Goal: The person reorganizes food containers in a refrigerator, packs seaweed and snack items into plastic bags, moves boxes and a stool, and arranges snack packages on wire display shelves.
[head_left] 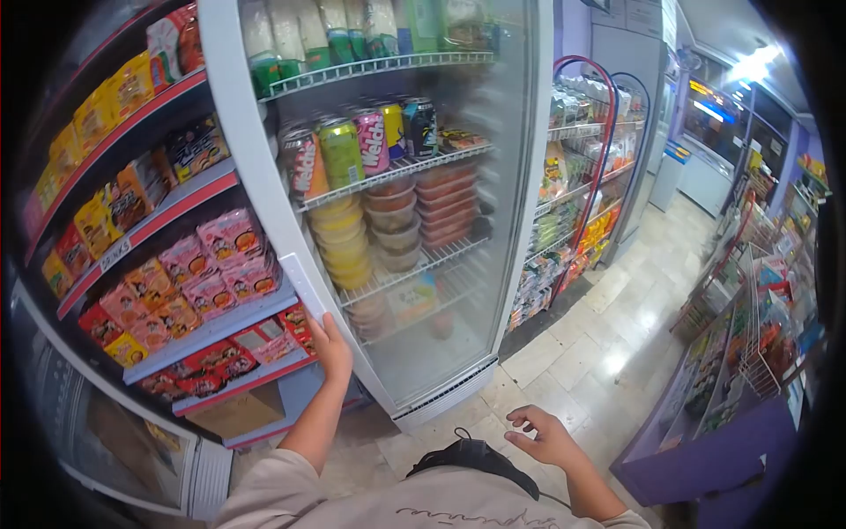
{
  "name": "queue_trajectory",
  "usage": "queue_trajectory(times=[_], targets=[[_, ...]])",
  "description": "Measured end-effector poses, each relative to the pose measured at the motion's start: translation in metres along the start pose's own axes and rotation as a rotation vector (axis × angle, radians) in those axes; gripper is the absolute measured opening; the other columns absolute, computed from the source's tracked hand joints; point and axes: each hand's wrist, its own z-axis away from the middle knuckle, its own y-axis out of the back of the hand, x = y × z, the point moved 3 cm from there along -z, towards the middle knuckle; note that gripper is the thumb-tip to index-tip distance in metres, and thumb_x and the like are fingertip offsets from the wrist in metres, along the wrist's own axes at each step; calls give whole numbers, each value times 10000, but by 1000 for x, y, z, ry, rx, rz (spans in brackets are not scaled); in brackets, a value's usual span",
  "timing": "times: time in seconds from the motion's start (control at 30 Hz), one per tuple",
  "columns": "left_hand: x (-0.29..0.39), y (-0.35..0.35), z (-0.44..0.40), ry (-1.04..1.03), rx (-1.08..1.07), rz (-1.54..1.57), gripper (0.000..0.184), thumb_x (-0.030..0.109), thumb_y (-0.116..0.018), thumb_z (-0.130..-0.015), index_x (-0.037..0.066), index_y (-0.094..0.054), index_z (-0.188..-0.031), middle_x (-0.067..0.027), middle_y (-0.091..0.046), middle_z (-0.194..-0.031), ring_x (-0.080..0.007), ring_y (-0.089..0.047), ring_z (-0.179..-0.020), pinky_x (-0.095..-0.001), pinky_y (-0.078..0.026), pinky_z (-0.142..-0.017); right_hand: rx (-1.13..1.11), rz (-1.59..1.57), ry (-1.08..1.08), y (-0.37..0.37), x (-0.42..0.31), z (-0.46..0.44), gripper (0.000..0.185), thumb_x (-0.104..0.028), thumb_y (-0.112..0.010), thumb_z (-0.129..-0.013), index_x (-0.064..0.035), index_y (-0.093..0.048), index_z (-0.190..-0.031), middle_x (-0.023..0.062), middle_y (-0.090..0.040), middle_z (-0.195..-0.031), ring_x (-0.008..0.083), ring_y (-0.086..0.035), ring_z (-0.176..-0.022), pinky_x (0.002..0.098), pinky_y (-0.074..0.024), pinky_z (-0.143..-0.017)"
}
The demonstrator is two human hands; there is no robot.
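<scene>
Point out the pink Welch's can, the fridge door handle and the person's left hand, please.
Pink Welch's can [372, 143]: head view, middle of its printed side.
Fridge door handle [302, 286]: head view, white strip above the fingers.
Left hand [333, 350]: head view, back of the hand.

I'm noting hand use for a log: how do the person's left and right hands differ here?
The left hand is at the lower end of the white handle on the fridge; the right hand touches nothing, above the tiled floor. The left hand's fingers reach up along the handle, while the right hand's are loosely curled. Both hands are bare.
</scene>
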Motion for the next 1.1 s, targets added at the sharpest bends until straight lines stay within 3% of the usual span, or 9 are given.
queue_trajectory(times=[0.2, 0.33, 0.47, 0.5, 0.6, 0.77, 0.83, 0.93, 1.1], targets=[[-13, 6, 3, -113, -52, -27, 630, 200, -426, -1007, -36, -117, -1503, -224, -230, -1536, -307, -242, -1423, -358, -179, -1144, 8, -11, -77, -17, -25, -23, 314, -190, -744, -833, -42, -618, -1079, 70, -643, -999, 158, -625, -901, 283, -514, -718], [60, 25, 17, -584, -164, -171, 844, 134, -569, -885, -50, -27, -1505, -246, -33, -1575, -370, -72, -1461, -432, -58, -1170, 69, -15, -75, -14, -27, -27, 321, -193, -747, -830, -44, -620, -1085, 73, -643, -989, 168, -625, -896, 289, -513, -728], [95, 1, 29, -914, -501, -134, 684, 89, -572, -834, -31, -302, -1452, -271, -280, -1501, -385, -272, -1410, -462, -216, -1139, 151, 34, -110, 0, -26, -21, 310, -190, -745, -832, -51, -621, -1079, 81, -644, -980, 176, -629, -891, 298, -512, -742], [94, -13, 32, -847, -580, -80, 589, 90, -585, -830, -7, -423, -1388, -237, -490, -1361, -350, -504, -1246, -465, -315, -1085, 178, 39, -97, 4, -27, -20, 305, -191, -745, -832, -52, -623, -1074, 81, -644, -983, 176, -628, -890, 299, -512, -744], [88, -37, 56, -530, -832, 151, 700, 91, -601, -830, 17, -304, -1459, -186, -600, -1234, -298, -627, -1029, -455, -369, -1035, 255, 45, -81, 14, -25, -12, 337, -192, -741, -835, -58, -603, -1111, 73, -645, -1007, 174, -626, -894, 300, -513, -753], [117, -69, 85, -833, -970, 357, 939, 86, -624, -834, 41, 17, -1518, -158, -644, -1123, -211, -635, -860, -365, -476, -858, 359, 73, -108, 33, -26, 2, 495, -268, -705, -859, -52, -511, -1261, 72, -629, -1058, 194, -617, -939, 317, -536, -725], [105, -101, 94, -289, -1180, 227, 941, 81, -625, -831, 40, 13, -1521, -152, -642, -1117, -183, -627, -848, -311, -486, -817, 385, 118, -110, 42, -15, 10, 501, -268, -705, -857, -51, -511, -1265, 75, -627, -1064, 196, -615, -943, 311, -541, -698], [110, -133, 101, -88, -1116, 165, 949, 81, -626, -826, 28, 22, -1518, -145, -641, -1112, -171, -621, -848, -285, -484, -819, 412, 146, -169, 67, -8, 27, 508, -265, -707, -852, -51, -512, -1270, 79, -625, -1072, 199, -615, -945, 304, -547, -670], [148, -186, 123, -459, -1118, 450, 972, 71, -621, -819, 4, 64, -1506, -139, -634, -1114, -169, -621, -860, -320, -463, -882, 516, 140, -292, 121, 42, 53, 495, -258, -712, -843, -67, -525, -1260, 70, -635, -1086, 184, -621, -935, 319, -538, -735]])
